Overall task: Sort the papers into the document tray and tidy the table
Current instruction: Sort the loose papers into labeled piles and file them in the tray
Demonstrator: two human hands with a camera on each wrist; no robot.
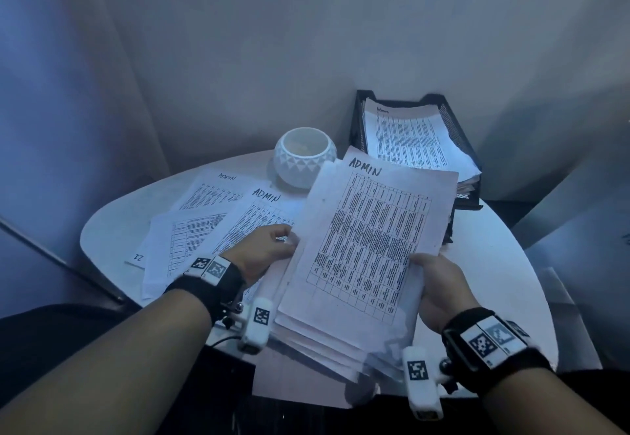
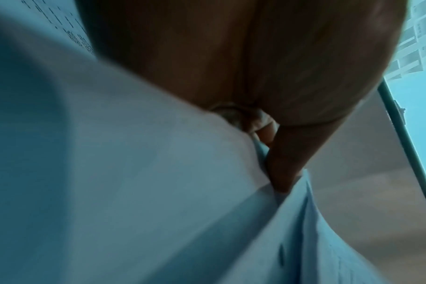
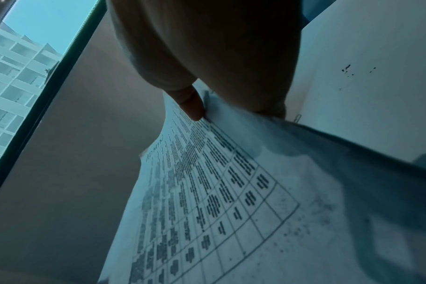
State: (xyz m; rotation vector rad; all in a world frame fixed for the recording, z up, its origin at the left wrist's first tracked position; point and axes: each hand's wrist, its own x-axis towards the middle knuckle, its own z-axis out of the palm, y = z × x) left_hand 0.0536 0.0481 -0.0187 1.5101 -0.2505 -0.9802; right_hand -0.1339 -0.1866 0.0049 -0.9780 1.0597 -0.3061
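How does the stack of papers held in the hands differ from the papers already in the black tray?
The held stack is gripped at its sides by the left hand and right hand, tilted above the table; the tray papers lie flat inside the black mesh tray, untouched. The held stack sits nearest the camera; the tray papers are at the far right edge. Both show printed grids headed ADMIN in handwriting.
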